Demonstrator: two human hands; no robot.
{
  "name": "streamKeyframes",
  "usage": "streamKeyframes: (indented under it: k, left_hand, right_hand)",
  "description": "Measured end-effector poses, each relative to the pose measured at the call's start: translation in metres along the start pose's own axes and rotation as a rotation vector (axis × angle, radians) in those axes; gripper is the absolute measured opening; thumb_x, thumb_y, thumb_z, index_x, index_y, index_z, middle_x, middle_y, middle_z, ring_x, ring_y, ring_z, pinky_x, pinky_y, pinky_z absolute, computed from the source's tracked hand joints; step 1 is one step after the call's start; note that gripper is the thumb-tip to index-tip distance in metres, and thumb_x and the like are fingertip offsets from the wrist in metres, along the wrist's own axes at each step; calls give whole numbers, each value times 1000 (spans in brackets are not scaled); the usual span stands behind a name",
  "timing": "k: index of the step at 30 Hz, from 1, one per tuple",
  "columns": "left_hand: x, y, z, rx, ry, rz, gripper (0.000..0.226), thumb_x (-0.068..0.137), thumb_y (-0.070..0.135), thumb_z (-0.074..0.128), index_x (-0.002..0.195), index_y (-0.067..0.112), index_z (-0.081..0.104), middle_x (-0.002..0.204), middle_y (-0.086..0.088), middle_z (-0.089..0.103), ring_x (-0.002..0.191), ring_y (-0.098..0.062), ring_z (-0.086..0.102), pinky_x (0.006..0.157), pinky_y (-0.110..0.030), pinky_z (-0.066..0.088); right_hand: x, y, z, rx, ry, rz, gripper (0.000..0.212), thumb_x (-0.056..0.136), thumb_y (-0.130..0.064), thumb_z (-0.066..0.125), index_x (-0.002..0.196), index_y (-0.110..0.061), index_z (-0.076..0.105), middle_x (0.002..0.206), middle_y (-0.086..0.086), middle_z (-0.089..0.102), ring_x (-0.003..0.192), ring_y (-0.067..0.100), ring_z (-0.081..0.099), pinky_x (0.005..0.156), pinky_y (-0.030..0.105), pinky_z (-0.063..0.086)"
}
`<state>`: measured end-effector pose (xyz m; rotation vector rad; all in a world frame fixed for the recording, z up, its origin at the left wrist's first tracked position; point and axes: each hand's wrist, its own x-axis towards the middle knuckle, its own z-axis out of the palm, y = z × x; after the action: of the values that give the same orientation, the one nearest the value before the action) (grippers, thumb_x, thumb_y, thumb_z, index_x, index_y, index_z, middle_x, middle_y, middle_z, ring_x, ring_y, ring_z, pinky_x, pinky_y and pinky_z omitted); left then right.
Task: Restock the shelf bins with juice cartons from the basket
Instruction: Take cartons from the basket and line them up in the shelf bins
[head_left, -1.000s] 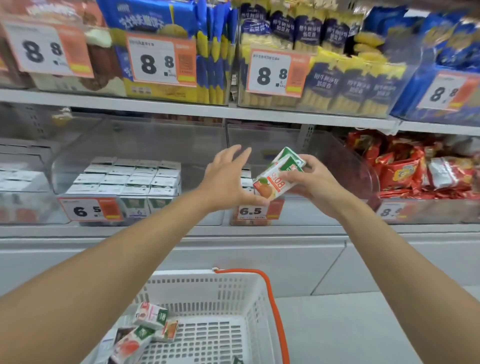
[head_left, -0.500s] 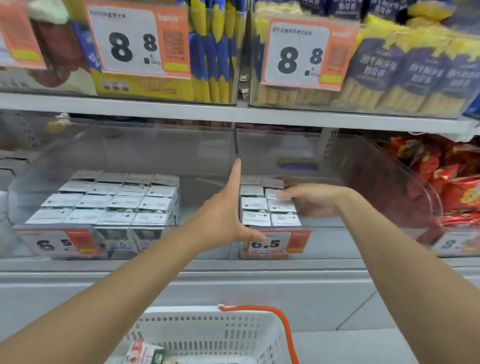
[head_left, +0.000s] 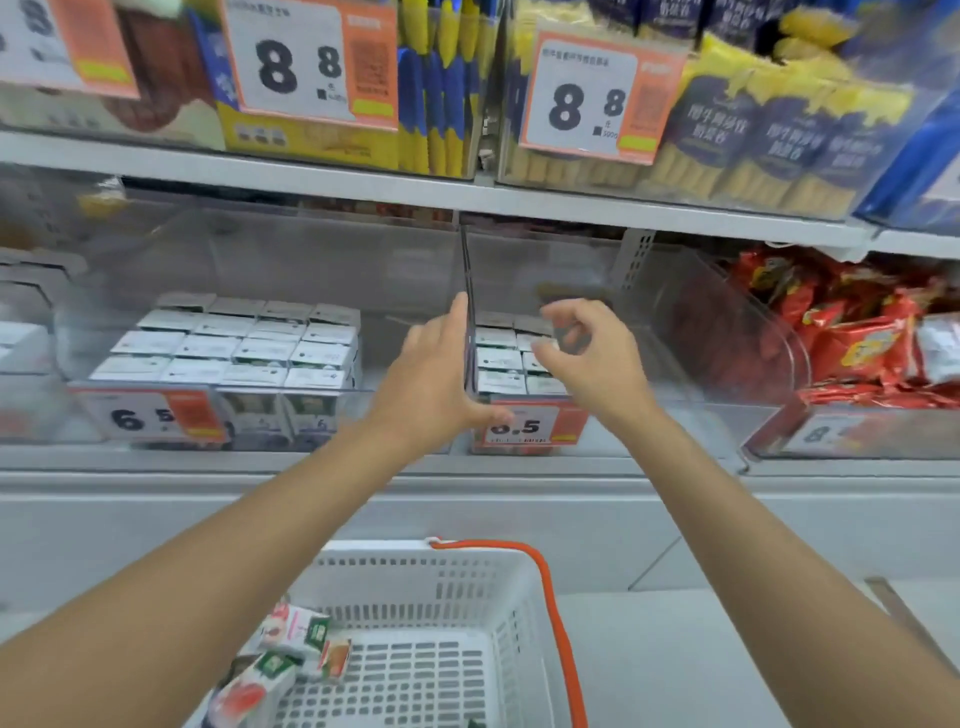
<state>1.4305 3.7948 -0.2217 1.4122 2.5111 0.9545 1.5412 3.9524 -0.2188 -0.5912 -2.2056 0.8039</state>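
Left hand (head_left: 431, 379) flat against clear plastic bin (head_left: 727, 332), right hand (head_left: 587, 358) loosely curled (empty) over boxy cartons (head_left: 498, 358)

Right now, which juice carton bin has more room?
The right bin, under the right hand: cartons fill only two columns by its left wall; the left bin holds four.

Bare left forearm (head_left: 208, 561) coming in from lower left, bare right forearm (head_left: 753, 530) from lower right, left hand (head_left: 431, 384) and right hand (head_left: 587, 364) bare too.

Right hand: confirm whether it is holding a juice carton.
No, the right hand hangs loosely curled and empty above the cartons in the bin.
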Motion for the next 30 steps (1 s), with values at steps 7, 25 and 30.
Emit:
streamKeyframes:
  k: [7, 25, 30]
  left_hand:
    - [-109, -72, 45, -158, 26, -124, 42, 75, 32, 78, 106, 28, 49, 80, 11, 50, 63, -9, 47, 66, -35, 44]
    - [-257, -209, 139, -470, -668, -689, 53, 79, 40, 77, 122, 22, 54, 108, 4, 59, 93, -9, 60, 66, -21, 47]
    - [-255, -181, 157, -1001, -742, -1008, 51, 75, 27, 82, 112, 36, 48, 115, 7, 57, 104, -14, 59, 85, -38, 57]
  right_hand:
    - [-146, 6, 71, -8, -450, 162, 18, 79, -14, 71, 93, -24, 69, 91, -3, 69, 71, 13, 58, 72, 25, 49]
    - [-326, 92, 149, -162, -1080, 723, 57, 79, -33, 78, 128, -18, 52, 118, 2, 60, 96, 18, 60, 81, 27, 50]
    - [-287, 70, 162, 562, -1033, 1017, 46, 92, -50, 57, 130, -23, 58, 124, 3, 64, 112, 20, 64, 95, 31, 53]
